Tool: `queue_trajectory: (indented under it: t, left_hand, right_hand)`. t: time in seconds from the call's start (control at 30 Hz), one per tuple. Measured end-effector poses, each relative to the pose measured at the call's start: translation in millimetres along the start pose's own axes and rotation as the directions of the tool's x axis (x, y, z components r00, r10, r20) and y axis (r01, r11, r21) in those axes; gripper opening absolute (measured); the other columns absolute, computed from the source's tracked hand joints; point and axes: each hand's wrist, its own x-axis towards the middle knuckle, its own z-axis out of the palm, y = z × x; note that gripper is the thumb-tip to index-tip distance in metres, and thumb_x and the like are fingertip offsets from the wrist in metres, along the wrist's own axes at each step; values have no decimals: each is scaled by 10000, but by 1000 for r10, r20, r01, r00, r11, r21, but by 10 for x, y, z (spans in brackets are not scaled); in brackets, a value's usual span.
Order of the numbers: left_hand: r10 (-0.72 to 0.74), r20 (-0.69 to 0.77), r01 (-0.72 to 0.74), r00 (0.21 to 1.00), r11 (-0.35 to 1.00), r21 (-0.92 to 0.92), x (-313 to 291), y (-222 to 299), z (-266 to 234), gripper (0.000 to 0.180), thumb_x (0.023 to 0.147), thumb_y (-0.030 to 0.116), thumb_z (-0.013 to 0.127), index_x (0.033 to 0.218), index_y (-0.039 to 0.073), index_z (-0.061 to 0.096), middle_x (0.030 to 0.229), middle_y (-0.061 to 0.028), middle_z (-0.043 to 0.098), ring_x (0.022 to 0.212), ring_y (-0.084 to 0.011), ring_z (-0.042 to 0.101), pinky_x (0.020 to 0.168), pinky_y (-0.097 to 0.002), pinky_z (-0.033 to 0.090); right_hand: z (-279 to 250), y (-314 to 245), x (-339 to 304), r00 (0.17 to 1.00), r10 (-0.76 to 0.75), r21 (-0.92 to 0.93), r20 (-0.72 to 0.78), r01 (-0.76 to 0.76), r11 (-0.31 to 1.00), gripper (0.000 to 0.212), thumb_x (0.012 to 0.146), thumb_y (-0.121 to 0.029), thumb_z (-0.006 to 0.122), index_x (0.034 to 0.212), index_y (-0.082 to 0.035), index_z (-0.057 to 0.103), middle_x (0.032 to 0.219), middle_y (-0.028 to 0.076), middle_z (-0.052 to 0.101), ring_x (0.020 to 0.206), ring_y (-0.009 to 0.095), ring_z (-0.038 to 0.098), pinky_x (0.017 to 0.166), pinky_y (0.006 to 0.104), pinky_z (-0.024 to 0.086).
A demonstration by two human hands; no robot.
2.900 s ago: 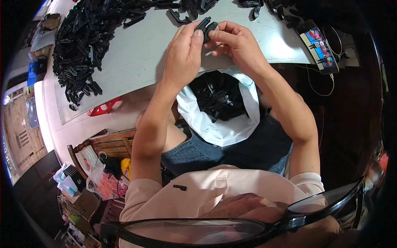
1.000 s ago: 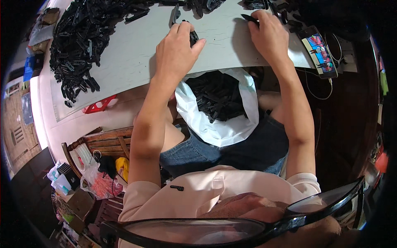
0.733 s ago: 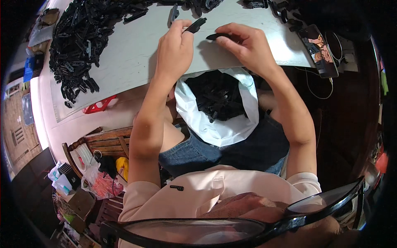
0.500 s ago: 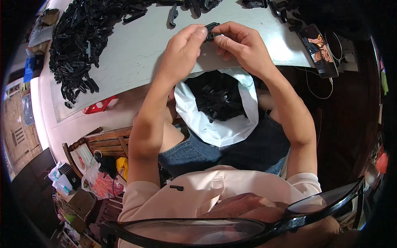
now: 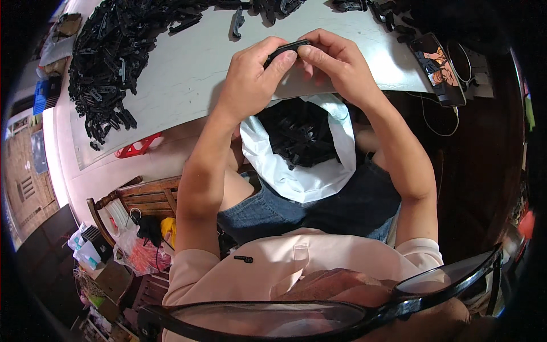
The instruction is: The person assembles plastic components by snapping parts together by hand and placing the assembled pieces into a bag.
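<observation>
Above the near edge of the white table (image 5: 182,85), both my hands pinch one slim black plastic part (image 5: 286,50). My left hand (image 5: 253,71) grips its left end, with the thumb laid along it. At its right end, the thumb and forefinger of my right hand (image 5: 336,60) close on it. Fingers hide much of the part. Below my hands, a white sack (image 5: 293,185) sits open between my legs, its rim folded out. Many black plastic pieces (image 5: 302,142) fill it.
A big heap of black plastic parts (image 5: 108,62) covers the table's left side. One loose part (image 5: 236,24) lies beyond my hands, with more along the far edge. At right, a phone (image 5: 439,68) stands by a white cable (image 5: 424,119). A wooden bench (image 5: 148,196) is at lower left.
The black part has turned and now lies lengthwise between my hands, slanting up to the right. My left fingers have shifted along it. The sack and heap look unchanged.
</observation>
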Motion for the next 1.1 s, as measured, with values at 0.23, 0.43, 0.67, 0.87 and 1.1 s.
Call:
queue_trajectory:
  t: [0.23,0.43,0.67,0.87,1.1]
  left_hand:
    - [103,-40,-96,994,984,149,64,-210,-137,359,1031,306,683,1246,19,680,970,-69,670,825,-157,633,733,-306,509]
    - [326,-319,61,890,608,791,143,-390,-231,358,962,296,737,1254,91,712,1262,-129,647,1064,-293,656,927,-437,543]
    - [175,-309,145,935,606,782,124,-435,-235,243,951,249,738,1130,84,730,1120,-112,716,1055,-317,676,887,-437,542]
    - [96,-308,149,946,718,680,132,-370,-202,240,957,149,705,1161,26,674,1058,-165,696,979,-364,682,863,-471,528]
    - [111,-205,31,972,810,585,69,-311,-153,294,1001,95,569,1262,-28,623,1202,-243,627,1095,-435,625,961,-490,490]
  right_hand:
    - [-60,-72,-5,963,147,-62,225,-136,989,220,975,-250,777,980,-31,750,699,-45,599,673,48,535,601,245,425]
    - [-203,-47,71,971,-220,-751,89,210,626,277,926,-275,805,1070,-41,773,950,113,756,749,188,696,707,338,555]
    - [-696,34,404,745,-615,-947,-259,-70,314,194,946,-146,666,1122,-69,691,1046,156,647,1008,390,666,833,485,559]
    - [-603,69,422,843,-457,-947,-285,-173,271,175,914,-182,696,1038,-62,669,1036,164,655,1010,378,666,818,490,563]
    - [-473,131,324,910,-345,-896,-232,-61,440,219,874,-184,671,1060,-71,694,1061,161,730,993,402,707,824,541,555]
